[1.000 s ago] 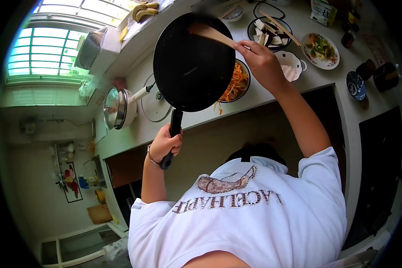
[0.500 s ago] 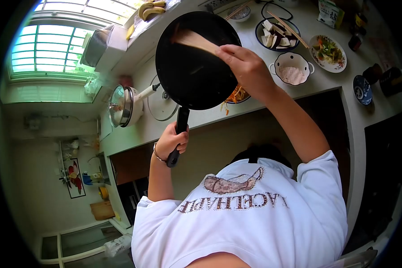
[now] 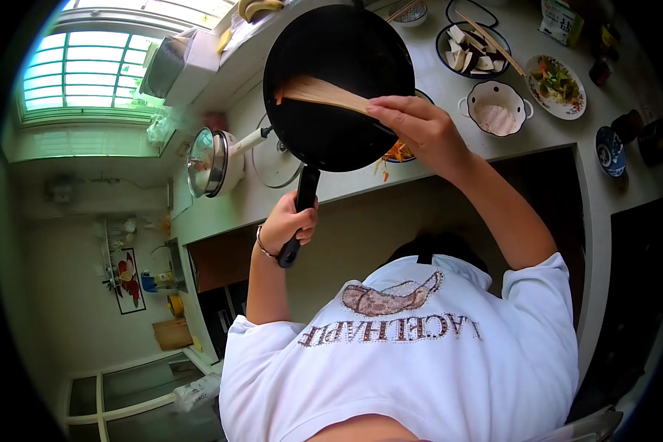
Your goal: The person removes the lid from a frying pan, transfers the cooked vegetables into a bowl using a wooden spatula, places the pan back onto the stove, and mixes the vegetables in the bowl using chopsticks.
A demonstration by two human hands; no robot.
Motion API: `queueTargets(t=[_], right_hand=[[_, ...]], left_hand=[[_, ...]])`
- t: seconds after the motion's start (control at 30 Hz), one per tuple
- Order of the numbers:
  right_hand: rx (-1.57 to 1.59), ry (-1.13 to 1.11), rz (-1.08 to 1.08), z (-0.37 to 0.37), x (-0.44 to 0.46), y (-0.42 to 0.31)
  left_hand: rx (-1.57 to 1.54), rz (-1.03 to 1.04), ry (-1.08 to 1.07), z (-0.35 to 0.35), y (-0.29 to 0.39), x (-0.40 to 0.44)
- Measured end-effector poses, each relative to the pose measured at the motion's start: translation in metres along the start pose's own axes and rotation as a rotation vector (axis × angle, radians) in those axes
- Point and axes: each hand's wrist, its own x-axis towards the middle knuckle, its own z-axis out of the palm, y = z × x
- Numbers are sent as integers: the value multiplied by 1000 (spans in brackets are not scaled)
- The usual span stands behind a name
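My left hand is wrapped round the black handle of a frying pan, which I hold up above the counter. A wooden spatula is gripped in my right hand, its broad end against the dark inside of the pan. A small orange bit clings near the spatula's tip. Partly hidden behind the pan is a bowl of shredded orange vegetables, with a few shreds hanging over its edge.
To the right stand a bowl of cut eggplant with chopsticks across it, a white two-handled bowl and a plate of mixed vegetables. A lidded pot and a glass lid are at the left.
The spatula's broad end has moved down the pan toward its handle side. My right hand has shifted slightly down and right. The whole view has shifted a little.
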Motion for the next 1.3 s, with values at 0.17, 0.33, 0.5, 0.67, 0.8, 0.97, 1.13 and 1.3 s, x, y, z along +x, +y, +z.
queueTargets(t=[0.17,0.33,0.5,0.67,0.8,0.97,1.13,1.3], right_hand=[[17,-273,-52,-19,-45,3],[-68,-272,-31,-32,-31,-2],[120,-189,36,-4,-19,-15],[-150,-348,-86,-43,-35,-3],[-60,-245,-142,-26,-12,-18],[-152,-422,-118,-52,-40,-1],[-357,-254,-30,-68,-29,13],[-592,-154,-142,-63,13,31]], left_hand=[[-30,-27,-38,-4,0,2],[-43,30,-18,-7,-4,6],[-26,16,-51,-2,0,4],[-17,45,-89,-9,-8,8],[7,39,-34,1,-1,8],[-14,46,-55,-1,-1,8],[81,67,6,3,1,6],[152,51,19,11,7,5]])
